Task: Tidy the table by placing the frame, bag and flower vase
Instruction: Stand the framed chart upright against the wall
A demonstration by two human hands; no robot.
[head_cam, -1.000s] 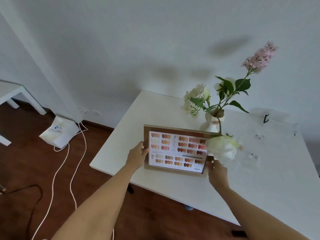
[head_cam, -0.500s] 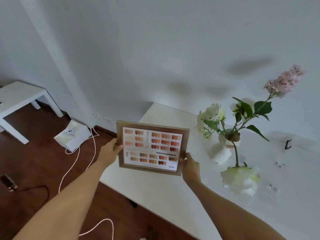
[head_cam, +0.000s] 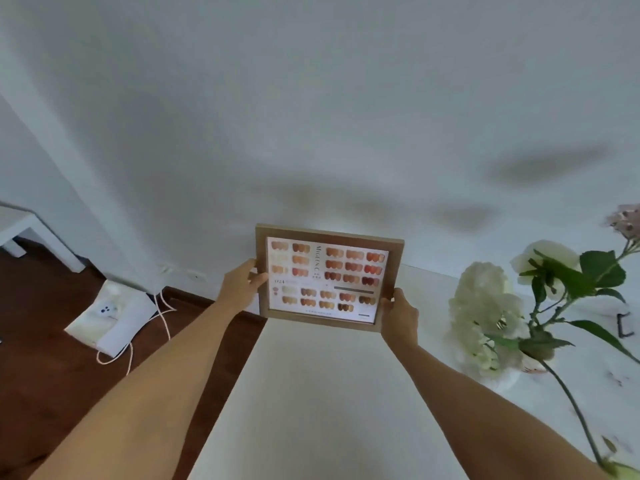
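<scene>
A wooden frame with a colour-swatch print is held upright in the air above the far end of the white table, close to the wall. My left hand grips its left edge. My right hand grips its lower right corner. The flower vase stands on the table to the right, mostly hidden behind white blooms and green leaves. A white bag with cord handles lies on the floor at the left.
A white wall rises directly behind the table. White cables run along the brown wooden floor near the bag. A low white side table stands at the far left. A small black clip lies at the right edge.
Both hands lifted the frame off the table and carried it up and toward the wall. The view tilted upward, so the flowers now sit at the right edge.
</scene>
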